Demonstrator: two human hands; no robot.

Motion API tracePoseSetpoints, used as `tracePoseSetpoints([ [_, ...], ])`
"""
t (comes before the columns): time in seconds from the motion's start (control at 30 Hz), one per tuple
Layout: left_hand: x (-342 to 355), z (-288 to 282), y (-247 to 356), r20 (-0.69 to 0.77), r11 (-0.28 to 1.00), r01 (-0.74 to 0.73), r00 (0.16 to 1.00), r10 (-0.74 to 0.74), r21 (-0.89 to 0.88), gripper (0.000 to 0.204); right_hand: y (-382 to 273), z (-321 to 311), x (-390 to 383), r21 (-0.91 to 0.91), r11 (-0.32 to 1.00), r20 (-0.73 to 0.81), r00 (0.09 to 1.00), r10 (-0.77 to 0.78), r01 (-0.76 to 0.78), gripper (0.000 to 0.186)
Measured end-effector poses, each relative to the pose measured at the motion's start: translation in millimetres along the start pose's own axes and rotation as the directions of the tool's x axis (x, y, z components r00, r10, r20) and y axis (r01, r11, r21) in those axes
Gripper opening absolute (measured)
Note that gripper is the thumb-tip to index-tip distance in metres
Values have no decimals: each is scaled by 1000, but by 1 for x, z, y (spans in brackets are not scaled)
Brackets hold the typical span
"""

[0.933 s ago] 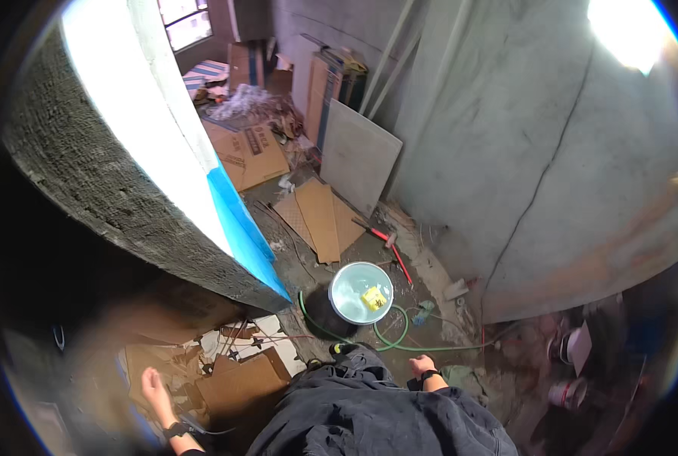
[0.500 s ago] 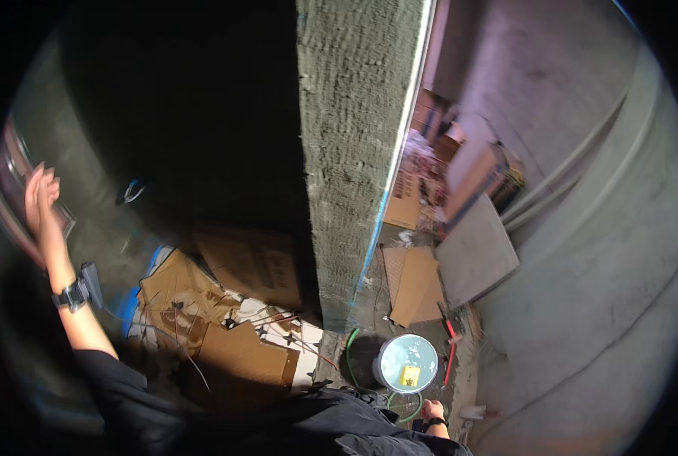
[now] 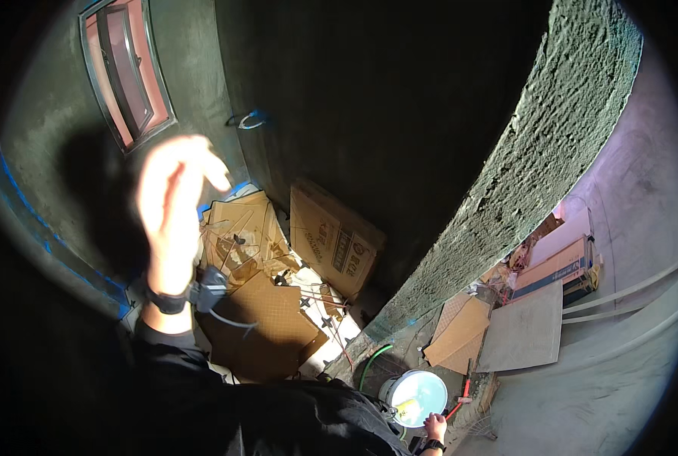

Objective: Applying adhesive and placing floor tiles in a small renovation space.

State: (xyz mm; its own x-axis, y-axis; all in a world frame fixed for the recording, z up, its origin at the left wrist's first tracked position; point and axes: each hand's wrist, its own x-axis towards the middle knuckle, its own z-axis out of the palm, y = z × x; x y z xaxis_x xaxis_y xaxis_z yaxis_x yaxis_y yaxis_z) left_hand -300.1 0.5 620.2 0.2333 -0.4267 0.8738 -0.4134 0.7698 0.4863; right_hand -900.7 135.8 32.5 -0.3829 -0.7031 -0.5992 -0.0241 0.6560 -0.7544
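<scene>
My left hand [image 3: 175,182] is raised in front of the dark grey wall, brightly lit and slightly blurred. Its fingers are bent but apart, with nothing visible in them. A dark band with a small grey box [image 3: 211,287] and a cable is at that wrist. Low on the right, my right hand [image 3: 434,427] is at the near right rim of a white bucket [image 3: 437,380]. Its fingers are curled; what they hold, if anything, is hidden. Pale liquid fills the bucket, with a yellow block [image 3: 406,411], like a sponge, at its near left side.
Cardboard sheets [image 3: 267,323] and a leaning carton [image 3: 335,239] lie below the wall. A rough wall end [image 3: 506,182] juts between two spaces. Beside the bucket are a green hose [image 3: 369,365] and a red-handled tool [image 3: 466,387]. A grey panel [image 3: 523,327] leans at right. A window [image 3: 126,68] is upper left.
My view has turned left. My left hand has come inward from the far left and appears larger. My right hand has moved from just below the bucket up to its rim.
</scene>
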Motion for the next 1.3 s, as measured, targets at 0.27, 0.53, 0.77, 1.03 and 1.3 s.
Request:
tracePoseSetpoints([
  [0.27, -270, 57, -193, -81, 146, 783, 122, -989, -605, 8, -243, 120, -124, -314, 368, 539, 483, -690, 875, 34],
  [0.53, -309, 111, -215, -281, 241, 680, 54, -958, -693, 21, -307, 267, -213, 174, 843, 839, 372, -397, 508, 74],
  [0.77, -234, 86, -165, -149, 239, 505, 213, -966, -829, 19, -288, 260, -188, 226, 957, 919, 365, -147, -184, 67],
  [1.03, -293, 134, -38, 800, 961, 104, 535, -272, 257, 58, -310, 235, -181, 406, 633, 911, 342, -229, -659, 61],
  [1.3, -327, 101, -60, 20, 38, 771, 66, -998, -636, 76, -362, 216, -228, 279, 611, 926, 40, -375, -741, 61],
])
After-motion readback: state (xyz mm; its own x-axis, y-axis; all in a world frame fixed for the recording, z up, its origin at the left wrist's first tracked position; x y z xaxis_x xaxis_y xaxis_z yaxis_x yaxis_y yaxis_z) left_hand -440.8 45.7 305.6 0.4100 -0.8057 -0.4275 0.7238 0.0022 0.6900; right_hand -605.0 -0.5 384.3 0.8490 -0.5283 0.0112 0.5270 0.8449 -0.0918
